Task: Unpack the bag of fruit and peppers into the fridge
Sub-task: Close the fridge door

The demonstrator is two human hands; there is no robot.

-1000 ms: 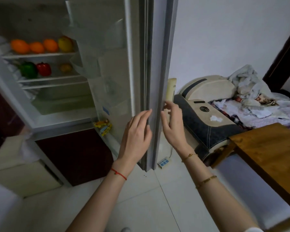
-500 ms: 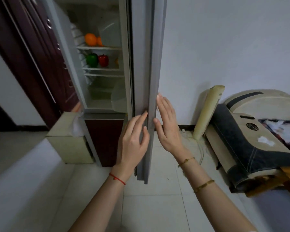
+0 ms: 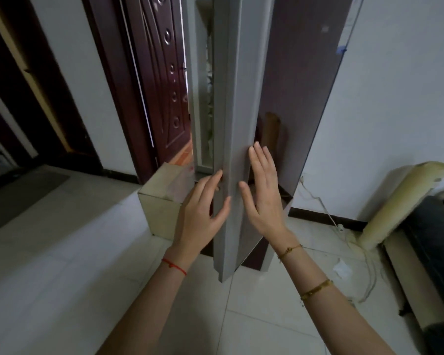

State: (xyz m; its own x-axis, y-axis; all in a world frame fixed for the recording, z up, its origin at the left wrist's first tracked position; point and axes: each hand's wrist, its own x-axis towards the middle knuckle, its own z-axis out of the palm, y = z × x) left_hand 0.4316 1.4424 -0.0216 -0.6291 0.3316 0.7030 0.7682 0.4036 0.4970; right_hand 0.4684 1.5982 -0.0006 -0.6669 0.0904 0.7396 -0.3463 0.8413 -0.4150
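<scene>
Forearms reach up from the bottom of the view toward the fridge door (image 3: 244, 124), which stands nearly edge-on and serves as the landmark. A red string circles the left wrist; two gold bracelets sit on the right forearm. The left hand (image 3: 203, 213) lies against the left side of the door's grey edge, fingers nearly straight and spread, fingertips touching that edge, thumb resting on its front face; it grips nothing. The right hand (image 3: 263, 193) is flat, fingers straight and together, palm pressed to the door's dark outer panel just right of the grey edge, also holding nothing.

White floor tiles (image 3: 62, 278) spread beneath the door. Just left of the door's lower part sits a pale cardboard box (image 3: 162, 203), partly behind the left hand. Between the door edge and the fridge body a narrow gap (image 3: 205, 98) remains, showing a sliver of the light interior; the fruit and peppers cannot be made out through it. Left of that gap stands a dark red wooden door (image 3: 162, 73) with carved panels. Right of the fridge door, a white cable (image 3: 326, 213) trails down the wall to the floor, and further right a rolled cream mat (image 3: 400, 201) leans against the wall beside a dark padded bundle (image 3: 433, 252).
</scene>
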